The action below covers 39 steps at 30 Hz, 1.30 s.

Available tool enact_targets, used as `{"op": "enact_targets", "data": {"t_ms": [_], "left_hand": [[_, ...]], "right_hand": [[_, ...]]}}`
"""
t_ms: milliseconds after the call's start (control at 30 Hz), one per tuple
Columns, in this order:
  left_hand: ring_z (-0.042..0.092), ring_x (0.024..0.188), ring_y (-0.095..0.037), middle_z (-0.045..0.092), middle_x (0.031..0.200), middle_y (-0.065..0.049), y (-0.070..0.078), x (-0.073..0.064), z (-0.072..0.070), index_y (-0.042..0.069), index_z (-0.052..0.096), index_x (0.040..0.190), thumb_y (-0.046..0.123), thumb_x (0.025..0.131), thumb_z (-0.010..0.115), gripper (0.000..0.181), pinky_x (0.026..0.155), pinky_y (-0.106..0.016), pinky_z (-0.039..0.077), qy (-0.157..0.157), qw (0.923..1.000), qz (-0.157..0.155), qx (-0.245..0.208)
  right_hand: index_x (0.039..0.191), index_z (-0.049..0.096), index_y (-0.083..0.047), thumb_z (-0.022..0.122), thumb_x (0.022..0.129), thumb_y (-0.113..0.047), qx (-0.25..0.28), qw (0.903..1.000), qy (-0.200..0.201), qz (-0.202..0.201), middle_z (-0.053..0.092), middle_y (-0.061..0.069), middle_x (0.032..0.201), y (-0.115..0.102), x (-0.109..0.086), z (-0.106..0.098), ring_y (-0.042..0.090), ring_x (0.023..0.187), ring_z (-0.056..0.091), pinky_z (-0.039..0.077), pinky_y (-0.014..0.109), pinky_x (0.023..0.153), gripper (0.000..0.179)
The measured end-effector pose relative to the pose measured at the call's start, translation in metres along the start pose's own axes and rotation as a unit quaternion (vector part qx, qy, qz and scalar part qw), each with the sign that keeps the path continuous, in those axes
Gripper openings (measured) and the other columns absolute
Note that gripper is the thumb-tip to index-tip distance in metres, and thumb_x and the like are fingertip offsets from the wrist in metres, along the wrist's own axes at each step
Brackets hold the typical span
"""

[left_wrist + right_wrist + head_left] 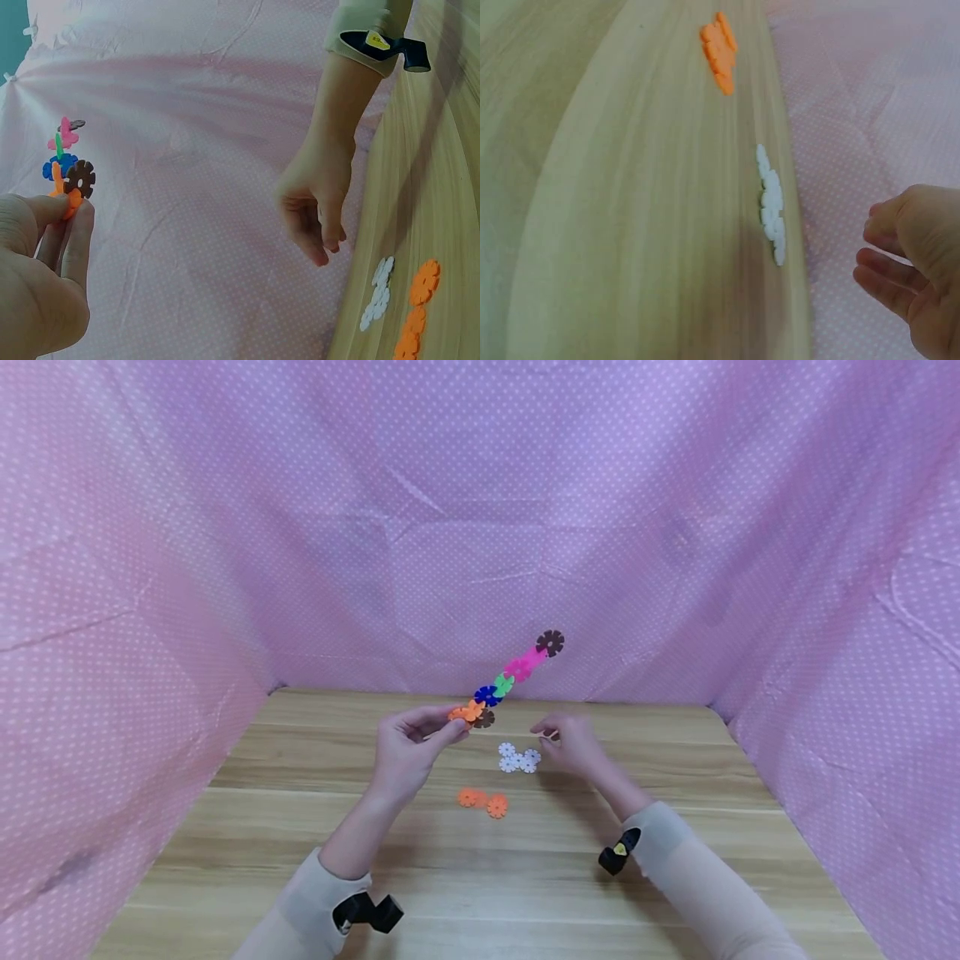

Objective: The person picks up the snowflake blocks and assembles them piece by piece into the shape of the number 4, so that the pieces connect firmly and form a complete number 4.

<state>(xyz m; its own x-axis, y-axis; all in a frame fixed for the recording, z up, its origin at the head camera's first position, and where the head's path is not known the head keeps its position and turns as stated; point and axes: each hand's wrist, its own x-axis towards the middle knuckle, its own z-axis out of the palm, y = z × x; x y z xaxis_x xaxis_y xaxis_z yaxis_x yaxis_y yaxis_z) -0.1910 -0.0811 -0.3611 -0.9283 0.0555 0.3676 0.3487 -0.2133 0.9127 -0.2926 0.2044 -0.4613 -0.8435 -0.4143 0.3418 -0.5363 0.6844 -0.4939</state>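
My left hand (405, 752) pinches the orange end of a chain of interlocking plastic snowflake discs, raised above the table. From that end run orange discs (472, 709), a blue disc (487, 697), a green disc (503, 685), pink discs (519, 670) and a dark brown disc (551, 643) at the tip. Another brown disc (79, 179) sits beside the orange ones. My right hand (573, 746) hovers right of several white discs (517, 761); its fingers (889, 289) are loosely bent and nothing shows between them in the right wrist view.
Several orange discs (497, 806) lie on the wooden table (487, 885), nearer to me than the white ones. Pink dotted cloth (480, 552) hangs behind the table and along both sides. Each sleeve cuff carries a black wrist device (619, 852).
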Motion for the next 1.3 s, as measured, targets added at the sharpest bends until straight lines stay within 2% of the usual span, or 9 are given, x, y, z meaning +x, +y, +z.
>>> {"op": "enact_targets", "data": {"t_ms": [133,300,400,533,700,867,1033,1133,1300], "left_hand": [[0.080,0.086,-0.009,0.082,0.095,0.009,0.000,0.000,0.001,-0.022,0.068,0.115,-0.012,0.092,0.074,0.025,0.087,-0.032,0.069,0.000,1.0000,-0.005,0.002],[0.080,0.086,-0.009,0.082,0.095,0.009,0.002,-0.001,0.002,-0.022,0.068,0.115,-0.012,0.092,0.074,0.026,0.087,-0.032,0.069,0.000,1.0000,-0.009,0.002],[0.080,0.086,-0.009,0.082,0.095,0.008,0.001,0.000,0.002,-0.021,0.068,0.115,-0.012,0.092,0.073,0.025,0.087,-0.032,0.069,0.002,0.9999,-0.012,0.001],[0.080,0.086,-0.010,0.082,0.095,0.008,0.001,0.000,0.001,-0.020,0.069,0.115,-0.010,0.093,0.074,0.025,0.087,-0.032,0.069,0.004,0.9999,-0.014,0.007],[0.080,0.085,-0.009,0.082,0.094,0.009,0.002,0.000,0.001,-0.020,0.069,0.114,-0.010,0.093,0.074,0.024,0.086,-0.032,0.069,0.003,0.9998,-0.014,0.013],[0.080,0.085,-0.009,0.082,0.093,0.010,0.000,0.000,0.001,-0.020,0.069,0.115,-0.010,0.092,0.074,0.025,0.086,-0.032,0.069,0.002,0.9998,-0.014,0.012],[0.080,0.085,-0.009,0.082,0.094,0.008,-0.001,0.000,0.002,-0.020,0.069,0.114,-0.011,0.092,0.074,0.025,0.086,-0.032,0.069,0.004,0.9999,-0.010,0.007],[0.080,0.085,-0.010,0.082,0.094,0.008,0.000,0.000,0.002,-0.021,0.068,0.114,-0.012,0.092,0.074,0.025,0.085,-0.032,0.070,0.008,0.9999,-0.009,0.002],[0.080,0.085,-0.010,0.082,0.094,0.007,-0.001,-0.001,0.001,-0.022,0.067,0.115,-0.011,0.092,0.074,0.026,0.085,-0.032,0.070,0.009,0.9999,-0.011,0.001]], "right_hand": [[0.110,0.078,0.001,0.075,0.091,0.002,-0.005,0.9989,-0.037,0.028,0.079,0.018,0.109,0.001,0.000,0.006,0.030,0.094,0.077,0.070,0.040,0.084,0.019],[0.114,0.077,0.000,0.071,0.091,0.004,-0.025,0.9956,-0.078,0.045,0.077,0.020,0.118,0.003,-0.002,0.014,0.036,0.107,0.075,0.067,0.048,0.096,0.024],[0.115,0.076,0.000,0.070,0.091,0.005,-0.032,0.9935,-0.099,0.046,0.076,0.020,0.120,0.004,-0.003,0.019,0.037,0.112,0.074,0.065,0.050,0.101,0.026],[0.114,0.078,-0.002,0.067,0.090,0.008,-0.041,0.9925,-0.112,0.026,0.078,0.018,0.117,0.005,-0.003,0.024,0.035,0.111,0.074,0.065,0.049,0.101,0.028],[0.111,0.079,-0.001,0.067,0.089,0.010,-0.049,0.9929,-0.108,-0.004,0.080,0.017,0.110,0.007,-0.004,0.030,0.034,0.105,0.075,0.066,0.049,0.097,0.027],[0.109,0.079,-0.002,0.068,0.087,0.009,-0.057,0.9925,-0.108,-0.007,0.079,0.014,0.102,0.007,-0.005,0.032,0.029,0.096,0.074,0.067,0.045,0.089,0.027],[0.106,0.080,-0.001,0.059,0.080,0.014,-0.058,0.9924,-0.107,-0.014,0.079,0.012,0.099,0.008,-0.006,0.031,0.027,0.092,0.074,0.068,0.043,0.089,0.037],[0.104,0.080,-0.001,0.055,0.080,0.016,-0.052,0.9934,-0.102,-0.005,0.080,0.013,0.101,0.008,-0.007,0.030,0.030,0.097,0.076,0.068,0.045,0.093,0.038],[0.102,0.078,0.001,0.059,0.086,0.013,-0.043,0.9968,-0.059,0.033,0.080,0.015,0.100,0.010,-0.007,0.025,0.026,0.090,0.075,0.068,0.043,0.086,0.028]]}}
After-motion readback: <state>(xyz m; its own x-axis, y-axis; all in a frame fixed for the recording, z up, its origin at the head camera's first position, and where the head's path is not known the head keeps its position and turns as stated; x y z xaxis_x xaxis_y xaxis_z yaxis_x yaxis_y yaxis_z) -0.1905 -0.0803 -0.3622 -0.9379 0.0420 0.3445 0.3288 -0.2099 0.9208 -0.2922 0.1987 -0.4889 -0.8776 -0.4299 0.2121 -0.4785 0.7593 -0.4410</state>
